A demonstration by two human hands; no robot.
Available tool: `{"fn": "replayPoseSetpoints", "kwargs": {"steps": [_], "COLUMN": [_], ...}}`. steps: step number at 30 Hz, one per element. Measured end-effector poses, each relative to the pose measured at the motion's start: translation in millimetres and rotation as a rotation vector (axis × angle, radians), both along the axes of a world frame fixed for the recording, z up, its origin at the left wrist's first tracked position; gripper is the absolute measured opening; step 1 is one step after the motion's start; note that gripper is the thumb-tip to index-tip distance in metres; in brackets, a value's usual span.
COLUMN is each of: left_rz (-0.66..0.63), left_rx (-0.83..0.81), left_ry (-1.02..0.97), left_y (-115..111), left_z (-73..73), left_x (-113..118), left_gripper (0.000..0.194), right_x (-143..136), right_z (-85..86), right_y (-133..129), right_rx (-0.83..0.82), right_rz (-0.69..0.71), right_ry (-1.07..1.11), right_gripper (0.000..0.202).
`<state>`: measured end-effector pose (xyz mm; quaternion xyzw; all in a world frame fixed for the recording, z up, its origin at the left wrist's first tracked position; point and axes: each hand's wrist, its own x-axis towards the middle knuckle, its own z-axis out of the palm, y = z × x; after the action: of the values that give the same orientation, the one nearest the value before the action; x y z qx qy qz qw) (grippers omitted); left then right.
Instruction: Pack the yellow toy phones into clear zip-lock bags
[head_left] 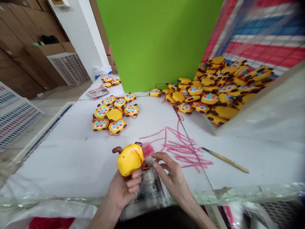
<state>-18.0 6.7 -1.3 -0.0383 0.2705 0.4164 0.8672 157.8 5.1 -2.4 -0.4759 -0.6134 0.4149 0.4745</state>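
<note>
My left hand point(126, 187) grips a yellow animal-shaped toy point(130, 160), its plain back facing up, with brown ear-like ends and an orange cord point(141, 158) hanging from it. Just to the right, my right hand point(172, 175) has its thumb and index finger curled close together at the top edge of a clear plastic bag point(151, 184) with dark print. This bag lies between both hands and is blurred. Beyond them sits a small group of similar toys point(119, 102), most showing white faces with coloured buttons.
A large heap of the same toys point(209, 98) spills from a white-sided container point(269, 95) at right. Behind stands a green panel point(162, 41). A wooden-handled tool point(226, 160) lies on the pink-scribbled white table point(71, 152). More packaging point(98, 92) is at the far left.
</note>
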Motion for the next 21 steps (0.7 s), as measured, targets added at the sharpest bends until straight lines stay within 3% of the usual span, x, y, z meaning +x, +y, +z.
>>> {"fn": "replayPoseSetpoints", "kwargs": {"steps": [3, 5, 8, 11, 17, 21], "left_rz": [0.057, 0.18, 0.382, 0.456, 0.4, 0.228], "left_rx": [0.013, 0.092, 0.25, 0.293, 0.396, 0.68], "left_ry": [0.221, 0.4, 0.589, 0.732, 0.935, 1.493], "left_y": [1, 1, -2, -6, -12, -25], "left_z": [4.0, 6.8, 7.2, 3.7, -3.1, -26.4], "left_x": [7, 14, 27, 34, 23, 7], "left_gripper": [0.019, 0.014, 0.036, 0.046, 0.043, 0.03], "right_x": [-5, -10, -16, -13, 1, -2], "right_z": [5.1, 6.0, 2.0, -3.2, 2.9, 20.4], "right_y": [-3, -5, -5, 2, 29, 62], "right_rx": [-0.045, -0.118, -0.191, -0.168, 0.015, -0.003], "right_rz": [0.01, 0.061, 0.046, -0.071, -0.066, -0.061], "right_ry": [0.073, 0.183, 0.32, 0.237, -0.1, -0.015], "right_gripper": [0.023, 0.031, 0.036, 0.026, 0.023, 0.028]}}
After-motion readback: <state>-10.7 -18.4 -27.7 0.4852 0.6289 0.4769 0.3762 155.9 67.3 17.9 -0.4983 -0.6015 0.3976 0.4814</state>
